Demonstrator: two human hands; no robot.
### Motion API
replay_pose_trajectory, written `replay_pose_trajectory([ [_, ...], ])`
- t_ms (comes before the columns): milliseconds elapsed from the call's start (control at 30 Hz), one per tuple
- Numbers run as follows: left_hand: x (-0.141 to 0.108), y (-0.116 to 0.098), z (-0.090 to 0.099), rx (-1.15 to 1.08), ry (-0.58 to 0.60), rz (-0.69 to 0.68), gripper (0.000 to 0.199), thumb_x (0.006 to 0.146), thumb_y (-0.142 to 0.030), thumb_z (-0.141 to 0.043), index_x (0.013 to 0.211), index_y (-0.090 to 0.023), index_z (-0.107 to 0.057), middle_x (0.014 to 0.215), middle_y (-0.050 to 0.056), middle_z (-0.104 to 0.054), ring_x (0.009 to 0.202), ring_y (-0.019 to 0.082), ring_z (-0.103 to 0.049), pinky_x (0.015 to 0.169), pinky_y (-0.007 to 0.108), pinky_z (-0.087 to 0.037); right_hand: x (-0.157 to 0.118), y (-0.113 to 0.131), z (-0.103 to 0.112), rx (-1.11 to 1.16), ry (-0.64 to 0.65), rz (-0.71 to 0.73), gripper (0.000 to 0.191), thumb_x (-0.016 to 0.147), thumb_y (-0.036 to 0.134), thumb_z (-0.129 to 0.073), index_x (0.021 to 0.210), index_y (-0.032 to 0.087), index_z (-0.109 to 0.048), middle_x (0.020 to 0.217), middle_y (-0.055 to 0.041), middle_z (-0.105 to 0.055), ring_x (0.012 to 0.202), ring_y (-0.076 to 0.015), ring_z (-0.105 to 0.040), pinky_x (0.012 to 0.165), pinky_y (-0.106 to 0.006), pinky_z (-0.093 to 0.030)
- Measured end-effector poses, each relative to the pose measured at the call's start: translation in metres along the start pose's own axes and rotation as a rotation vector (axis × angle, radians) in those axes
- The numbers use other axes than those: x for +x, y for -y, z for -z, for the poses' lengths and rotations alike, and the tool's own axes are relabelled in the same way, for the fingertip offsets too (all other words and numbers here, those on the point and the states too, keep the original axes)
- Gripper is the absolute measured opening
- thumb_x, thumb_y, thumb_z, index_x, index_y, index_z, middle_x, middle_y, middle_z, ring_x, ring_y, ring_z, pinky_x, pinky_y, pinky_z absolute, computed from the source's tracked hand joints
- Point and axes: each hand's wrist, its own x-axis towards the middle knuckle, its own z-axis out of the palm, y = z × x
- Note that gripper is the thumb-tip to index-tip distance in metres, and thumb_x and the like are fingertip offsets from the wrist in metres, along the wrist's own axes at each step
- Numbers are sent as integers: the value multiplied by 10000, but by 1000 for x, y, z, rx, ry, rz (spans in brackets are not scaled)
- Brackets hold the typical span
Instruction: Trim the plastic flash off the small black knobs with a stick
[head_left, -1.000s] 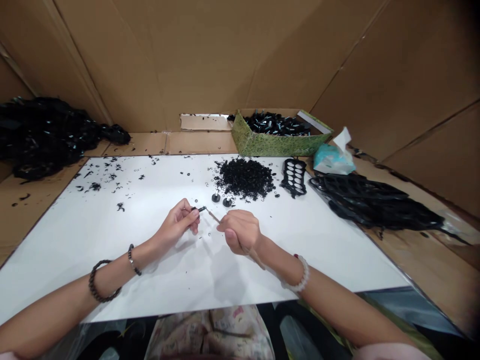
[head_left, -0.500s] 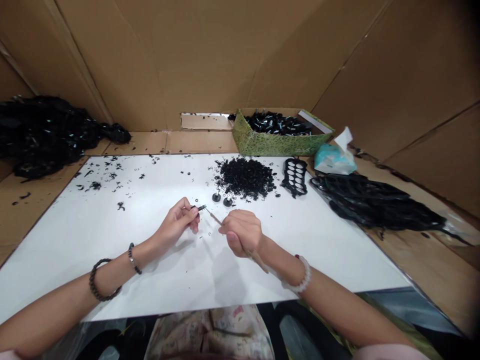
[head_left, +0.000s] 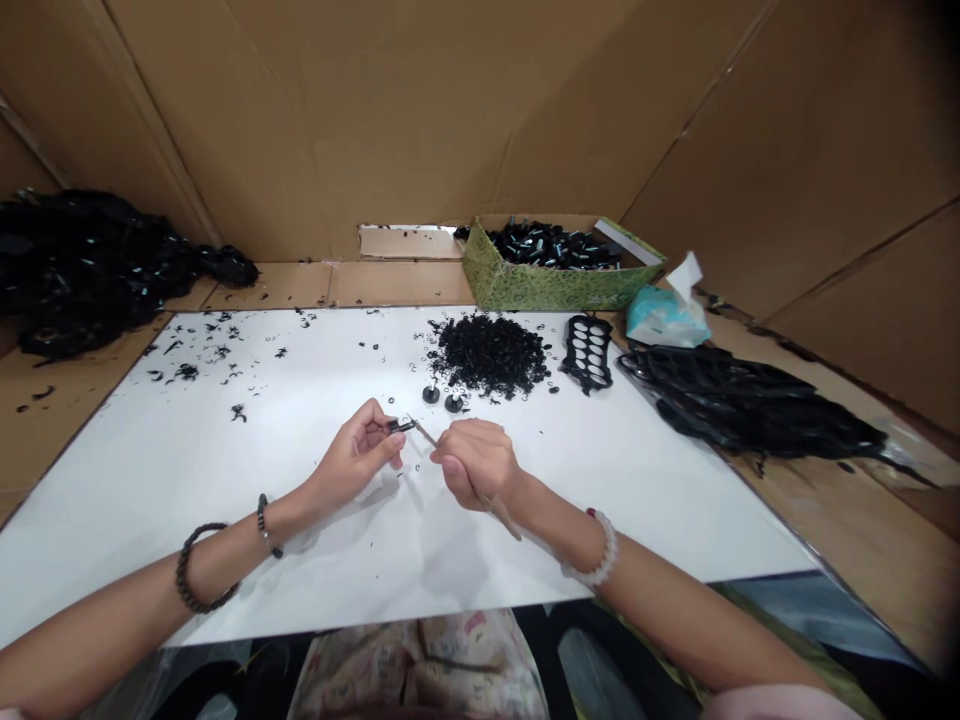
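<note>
Left hand above the white board, fingertips pinched together on a small black part, just beside the pointed end of a thin wooden stick. Right hand with fingers curled closed around that stick. Farther ahead on the board, two small black studs next to a heap of black rings.

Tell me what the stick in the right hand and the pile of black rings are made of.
The stick looks like bare wood or bamboo, matte tan with no visible coating. The black rings look like matte rubber or soft plastic; they are too small to tell which.
</note>
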Motion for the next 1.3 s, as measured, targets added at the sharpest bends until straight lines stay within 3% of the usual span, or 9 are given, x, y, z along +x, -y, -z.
replay_pose_trajectory([
  [167,-5,1,-2,98,102,17,208,814,-314,-568,795,-197,-397,701,-22,-524,669,116,-560,624,234,-402,2,-5,2,-108,61,-149,249,878,170,-374,642,186,-452,505,8,-468,465,-112,-412,471,-249,-315],
  [267,-4,0,-1,47,97,14,208,816,-308,-567,786,-196,-394,734,-18,-525,666,111,-560,641,242,-411,5,-12,6,-101,15,-319,127,881,192,-423,803,168,-521,678,-35,-583,609,-131,-523,571,-244,-402],
  [367,-1,-1,0,-67,53,28,220,825,-330,-551,768,-194,-388,728,-15,-544,627,110,-560,648,262,-421,5,-17,10,112,45,-423,194,897,191,-388,1046,179,-513,860,-56,-631,713,-133,-587,653,-249,-457],
  [467,1,-2,2,-211,31,80,229,828,-359,-541,764,-194,-395,687,-22,-549,563,106,-546,622,266,-419,2,-18,10,364,156,-519,297,895,169,-349,1162,211,-471,833,-26,-642,685,-123,-603,639,-243,-474],
  [600,1,0,3,-309,80,95,202,843,-369,-515,802,-192,-426,699,-20,-553,527,89,-519,595,244,-392,5,-13,7,463,254,-558,274,844,182,-468,1107,215,-537,916,-39,-642,797,-147,-604,710,-266,-475],
  [867,1,4,2,-287,113,70,190,860,-371,-487,808,-192,-447,730,-14,-545,532,85,-492,597,243,-376,9,-6,0,549,215,-498,203,859,178,-478,1032,201,-581,1016,-74,-615,916,-155,-579,766,-292,-465],
  [1300,2,2,1,-235,57,73,213,848,-380,-501,792,-190,-425,754,-14,-546,517,74,-476,596,243,-374,7,-6,0,474,185,-624,101,820,240,-535,755,163,-547,778,-30,-599,676,-124,-547,635,-254,-420],
])
